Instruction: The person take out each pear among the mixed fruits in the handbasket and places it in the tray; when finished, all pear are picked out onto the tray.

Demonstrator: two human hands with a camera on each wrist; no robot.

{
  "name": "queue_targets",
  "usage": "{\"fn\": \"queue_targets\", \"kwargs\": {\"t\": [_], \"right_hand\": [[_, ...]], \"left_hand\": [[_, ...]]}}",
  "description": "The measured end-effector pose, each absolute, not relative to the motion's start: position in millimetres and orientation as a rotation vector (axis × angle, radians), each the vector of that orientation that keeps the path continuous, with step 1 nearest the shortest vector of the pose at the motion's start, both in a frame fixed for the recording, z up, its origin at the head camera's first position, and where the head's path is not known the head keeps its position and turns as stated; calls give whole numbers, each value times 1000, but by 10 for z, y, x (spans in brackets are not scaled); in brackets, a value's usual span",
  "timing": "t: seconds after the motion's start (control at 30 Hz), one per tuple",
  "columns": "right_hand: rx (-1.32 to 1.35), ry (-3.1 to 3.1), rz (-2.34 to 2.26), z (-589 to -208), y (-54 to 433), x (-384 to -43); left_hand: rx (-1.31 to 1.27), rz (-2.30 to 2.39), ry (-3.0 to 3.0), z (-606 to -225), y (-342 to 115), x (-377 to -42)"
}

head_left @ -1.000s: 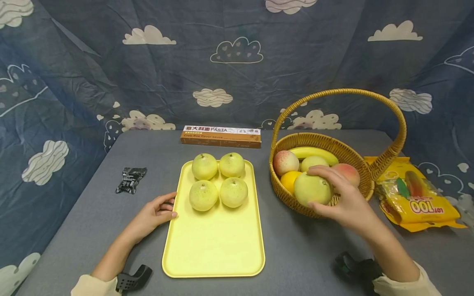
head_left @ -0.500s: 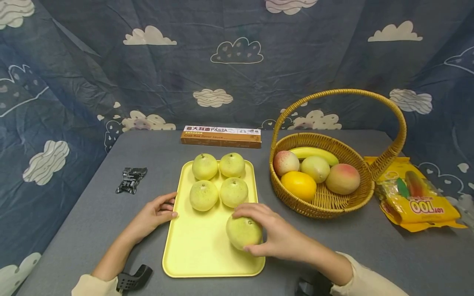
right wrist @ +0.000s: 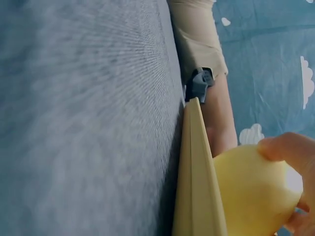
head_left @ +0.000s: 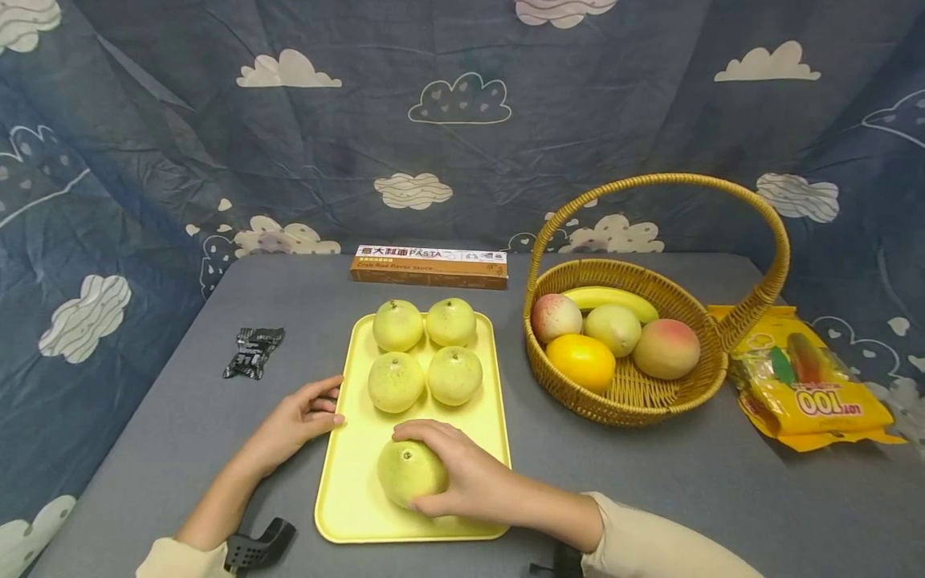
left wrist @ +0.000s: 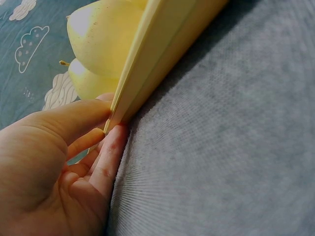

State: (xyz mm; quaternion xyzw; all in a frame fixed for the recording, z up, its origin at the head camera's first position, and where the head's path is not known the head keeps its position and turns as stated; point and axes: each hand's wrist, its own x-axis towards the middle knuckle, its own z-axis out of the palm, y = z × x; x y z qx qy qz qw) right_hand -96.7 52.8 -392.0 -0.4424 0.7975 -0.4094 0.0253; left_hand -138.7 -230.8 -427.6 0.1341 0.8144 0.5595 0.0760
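In the head view a yellow tray [head_left: 347,490] lies on the grey table, bearing several round, speckled, yellow-green fruits [head_left: 396,382] in two rows on its far half. On its near half my right hand [head_left: 470,478] grips another round yellow-green fruit [head_left: 408,474], thumb on the near side and fingers over the far side. The right wrist view shows this fruit [right wrist: 256,191] close beside the tray rim [right wrist: 206,191]; whether it touches the tray is hidden. My left hand [head_left: 296,421] pinches the tray's left edge, and the left wrist view shows its fingers [left wrist: 106,162] against the rim.
Right of the tray stands a wicker basket [head_left: 621,413] with a tall handle, holding a banana, peaches, a lemon and a green fruit. A yellow bag [head_left: 817,393] lies beyond it. A pasta box [head_left: 429,267] sits behind the tray, a black packet [head_left: 254,352] to the left.
My right hand has carried the yellow-green fruit left from the basket, over the tray's right edge, to the middle of its near half. The left hand has stayed at the tray's edge.
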Motion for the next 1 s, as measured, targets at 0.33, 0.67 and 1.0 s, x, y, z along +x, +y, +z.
{"fn": "queue_targets", "kwargs": {"t": [0.33, 0.67, 1.0], "right_hand": [[-1286, 2469, -1387, -3993, 337, -1032], [-1299, 2476, -1360, -3993, 305, -1063], [-1324, 2410, -1438, -3712, 639, -1112]], "left_hand": [[422, 1690, 2451, -4284, -2308, -1389], [426, 1684, 2453, -4268, -2311, -1385], [441, 1689, 2450, -4254, -2291, -1369]]}}
